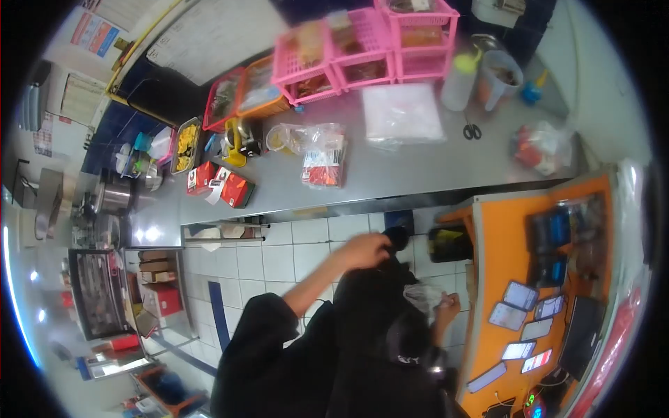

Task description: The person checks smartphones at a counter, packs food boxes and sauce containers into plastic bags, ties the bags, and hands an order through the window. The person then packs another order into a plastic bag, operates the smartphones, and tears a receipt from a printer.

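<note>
My left hand [366,251] is over the dark clothing at the lower middle, its fingers curled in against something black. What lies under those fingers, if anything, is hidden. Lower and to the right, my right hand [447,306] is closed on a crumpled clear plastic bag [423,297], which hangs to its left. A dark round piece with white lettering [408,340] covers part of the space below the bag. Both hands are beyond the near edge of the steel counter [390,174], above the white tiled floor [313,254].
On the counter are red boxes [235,190], a plastic-wrapped pack [323,164], a stack of clear bags [403,115], scissors [472,130] and pink baskets [362,43]. To the right, an orange desk [491,244] holds several phones [520,295]. A black bin [449,242] stands beside it.
</note>
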A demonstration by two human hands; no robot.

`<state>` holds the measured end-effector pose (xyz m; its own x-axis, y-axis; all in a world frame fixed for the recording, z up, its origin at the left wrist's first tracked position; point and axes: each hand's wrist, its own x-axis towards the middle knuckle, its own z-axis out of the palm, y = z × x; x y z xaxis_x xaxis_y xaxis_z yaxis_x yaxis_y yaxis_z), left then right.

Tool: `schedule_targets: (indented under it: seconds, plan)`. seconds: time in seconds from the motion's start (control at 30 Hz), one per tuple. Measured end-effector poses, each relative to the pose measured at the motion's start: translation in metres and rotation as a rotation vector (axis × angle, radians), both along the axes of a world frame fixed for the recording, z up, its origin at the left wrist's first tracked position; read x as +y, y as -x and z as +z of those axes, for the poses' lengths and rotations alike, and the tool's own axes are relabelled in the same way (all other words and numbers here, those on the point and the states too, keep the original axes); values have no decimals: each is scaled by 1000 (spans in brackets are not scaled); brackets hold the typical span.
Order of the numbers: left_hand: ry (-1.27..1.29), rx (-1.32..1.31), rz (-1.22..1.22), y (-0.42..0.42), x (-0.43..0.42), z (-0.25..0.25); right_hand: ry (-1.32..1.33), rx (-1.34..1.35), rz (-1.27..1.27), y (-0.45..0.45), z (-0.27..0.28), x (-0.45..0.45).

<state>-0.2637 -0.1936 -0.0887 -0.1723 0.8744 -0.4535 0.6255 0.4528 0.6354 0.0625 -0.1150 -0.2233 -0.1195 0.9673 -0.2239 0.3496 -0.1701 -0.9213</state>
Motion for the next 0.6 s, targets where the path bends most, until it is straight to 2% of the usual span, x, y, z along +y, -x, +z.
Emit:
schedule_targets:
  seconds: [0.07, 0.13, 0.2, 0.23, 0.3, 0.43, 0.53, 0.6]
  plan:
    - [-225, 250, 109, 51, -20, -13, -35, -29, 79, 7, 13, -23]
    - [-333, 356, 159, 118, -13, -23, -118, -40, 81, 13, 19, -38]
    - [-346, 892, 176, 165, -7, -27, -53, -44, 55, 15, 30, -48]
    - [-369, 877, 158, 185, -11, -32, -64, -55, 28, 18, 37, -54]
    - [-347, 863, 294, 224, -19, -47, 81, 83, -111, 28, 51, -68]
    - [-323, 634, 274, 249, -40, -60, 74, -97, -322, 46, 2, -113]
    - [-382, 507, 309, 254, -46, -71, -72, -78, -316, 68, -25, -155]
    - [-486, 482, 298, 262, -47, -83, 64, 16, -245, 98, -30, -173]
